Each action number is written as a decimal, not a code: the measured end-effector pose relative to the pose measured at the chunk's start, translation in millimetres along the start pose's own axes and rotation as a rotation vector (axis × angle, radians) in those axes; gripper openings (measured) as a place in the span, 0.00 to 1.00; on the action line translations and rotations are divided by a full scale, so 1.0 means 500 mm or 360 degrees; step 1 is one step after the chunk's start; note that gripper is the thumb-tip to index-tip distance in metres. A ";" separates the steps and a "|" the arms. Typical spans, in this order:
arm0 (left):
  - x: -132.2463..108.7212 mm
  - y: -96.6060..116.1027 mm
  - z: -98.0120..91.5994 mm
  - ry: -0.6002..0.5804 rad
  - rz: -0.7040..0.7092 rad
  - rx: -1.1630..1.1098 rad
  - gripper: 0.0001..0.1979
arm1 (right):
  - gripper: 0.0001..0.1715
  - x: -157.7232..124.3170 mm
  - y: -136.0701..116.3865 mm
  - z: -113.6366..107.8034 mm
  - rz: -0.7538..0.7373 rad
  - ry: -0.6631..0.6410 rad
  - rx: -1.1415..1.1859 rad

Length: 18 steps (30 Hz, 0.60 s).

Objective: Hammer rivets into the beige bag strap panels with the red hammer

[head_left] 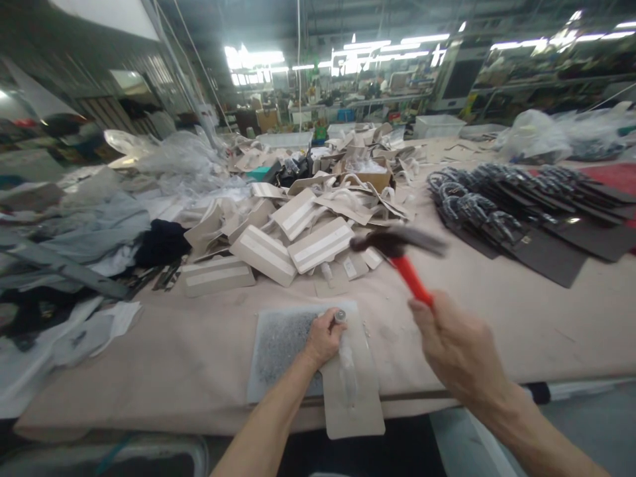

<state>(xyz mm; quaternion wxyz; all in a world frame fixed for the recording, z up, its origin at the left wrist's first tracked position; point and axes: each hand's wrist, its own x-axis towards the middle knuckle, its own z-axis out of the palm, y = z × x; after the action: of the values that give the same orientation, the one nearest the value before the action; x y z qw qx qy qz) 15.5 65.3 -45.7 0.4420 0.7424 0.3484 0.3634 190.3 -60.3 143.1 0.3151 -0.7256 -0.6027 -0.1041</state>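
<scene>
My right hand (462,344) is wrapped round the red handle of a claw hammer (415,278), whose dark head is raised above the table and smeared by motion. Close to the table, my left hand (325,338) pinches a short round metal punch (340,316), held upright with its flat top showing. Under the punch lies a beige panel (355,411) with a plastic-wrapped handle along its middle. The panel's near end hangs past the table edge. Part of it rests on a worn, speckled grey pad (281,341). The punch's lower tip is hidden from view.
Beyond the pad is a heap of beige panels (320,245) with white strips. Dark panels with patterned handles (536,245) lie stacked at the right. Clear plastic bags and cloth (99,212) cover the left side. Brownish cloth covers the table (189,358).
</scene>
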 end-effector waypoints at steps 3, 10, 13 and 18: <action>0.001 -0.001 0.000 0.0006 -0.0025 -0.0011 0.08 | 0.23 -0.004 -0.011 0.004 0.0194 0.0460 0.0083; -0.001 -0.004 0.000 0.0008 -0.0010 -0.0065 0.10 | 0.16 -0.108 0.056 0.114 0.0159 -0.1178 -0.0369; 0.000 0.001 -0.001 0.0005 0.0033 -0.0047 0.08 | 0.17 -0.115 0.091 0.117 0.0200 -0.1268 -0.0499; 0.001 0.007 0.000 0.0010 0.0060 -0.0052 0.09 | 0.19 -0.145 0.166 0.164 0.0429 -0.1342 -0.0490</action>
<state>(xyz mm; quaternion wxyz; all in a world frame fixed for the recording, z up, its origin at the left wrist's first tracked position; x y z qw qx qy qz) 16.5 64.5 -42.5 0.4460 0.7404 0.3298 0.3796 231.2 -77.2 13.3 -0.0579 -0.8148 -0.5561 0.1536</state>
